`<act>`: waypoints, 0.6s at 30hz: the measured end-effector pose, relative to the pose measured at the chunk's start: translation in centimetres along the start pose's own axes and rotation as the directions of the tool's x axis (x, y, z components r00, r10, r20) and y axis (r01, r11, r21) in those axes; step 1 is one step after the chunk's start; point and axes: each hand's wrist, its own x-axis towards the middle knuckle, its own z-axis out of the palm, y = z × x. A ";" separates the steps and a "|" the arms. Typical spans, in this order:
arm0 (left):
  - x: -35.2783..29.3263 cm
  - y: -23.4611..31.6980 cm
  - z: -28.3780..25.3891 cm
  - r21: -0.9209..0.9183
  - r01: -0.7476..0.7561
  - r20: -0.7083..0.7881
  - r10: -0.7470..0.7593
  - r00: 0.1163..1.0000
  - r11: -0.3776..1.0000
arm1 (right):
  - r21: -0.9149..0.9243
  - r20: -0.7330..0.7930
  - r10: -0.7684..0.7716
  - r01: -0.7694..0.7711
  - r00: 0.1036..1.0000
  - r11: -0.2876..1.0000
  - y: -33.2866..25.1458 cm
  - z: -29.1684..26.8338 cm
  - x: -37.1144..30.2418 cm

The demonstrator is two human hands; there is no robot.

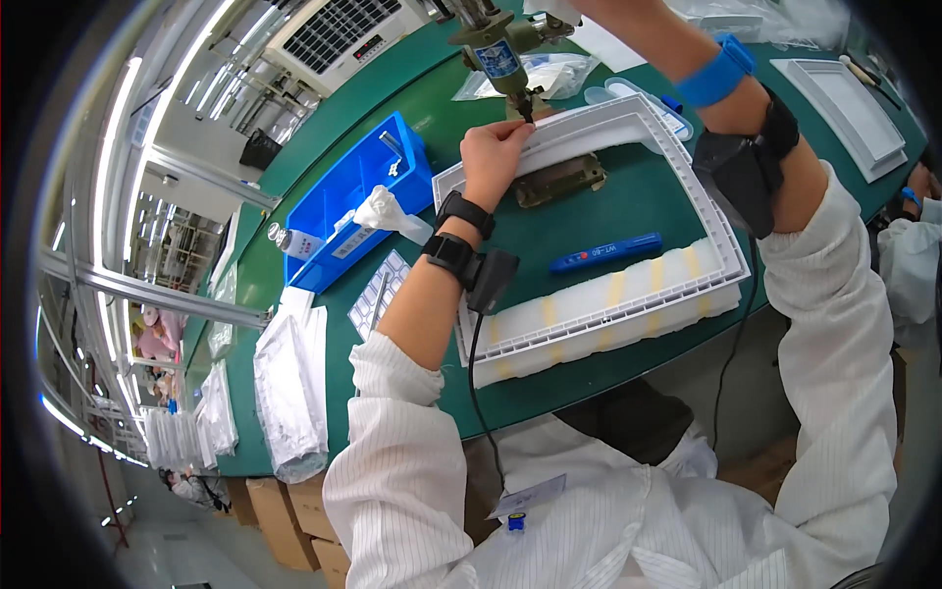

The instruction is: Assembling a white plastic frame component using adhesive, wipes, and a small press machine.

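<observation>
My left hand (496, 157) has its fingers closed in a pinch at the far left corner of a white plastic frame (721, 231), right under the tip of a green press-like machine (496, 59). Whether a small part sits between those fingers is hidden. Past its blue wristband, my right hand (638, 29) reaches up beside the machine; its fingers are cut off by the top edge. Under the frame's near side lies a white foam block (608, 294) with yellow strips. Inside the opening are a metal block (561, 182) and a blue pen-shaped tool (606, 253).
A blue divided bin (378, 167) stands left, with a small bottle (294, 240) and a crumpled white wrap (385, 211) at it. A label sheet (379, 293) and plastic bags (291, 393) lie nearby. Another white frame (842, 113) rests right, near another person's hand (919, 182). Cables hang from my wrists.
</observation>
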 end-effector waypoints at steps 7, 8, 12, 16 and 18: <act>-0.1 -0.1 -0.2 0.002 -0.003 0.016 0.003 1.000 1.000 | -0.010 -0.037 -0.033 0.033 0.999 0.999 -1.6 -0.6 -2.4; -0.1 0.0 -0.2 0.002 -0.010 0.018 0.010 1.000 1.000 | 0.003 -0.062 -0.039 0.039 0.997 0.999 -1.7 -0.5 -2.9; -0.1 0.3 -0.3 -0.013 0.052 0.073 -0.051 0.996 0.999 | 0.009 -0.077 -0.080 0.081 0.994 0.997 -1.5 -0.9 -3.9; -0.1 0.2 -0.4 -0.043 0.066 0.088 -0.062 0.994 0.997 | 0.006 -0.120 -0.143 0.145 0.982 0.989 -1.1 -0.7 -4.9; -0.2 0.1 -0.4 -0.074 0.060 0.070 -0.055 0.996 0.995 | -0.051 -0.129 -0.232 0.227 0.964 0.973 -1.0 -0.7 -4.9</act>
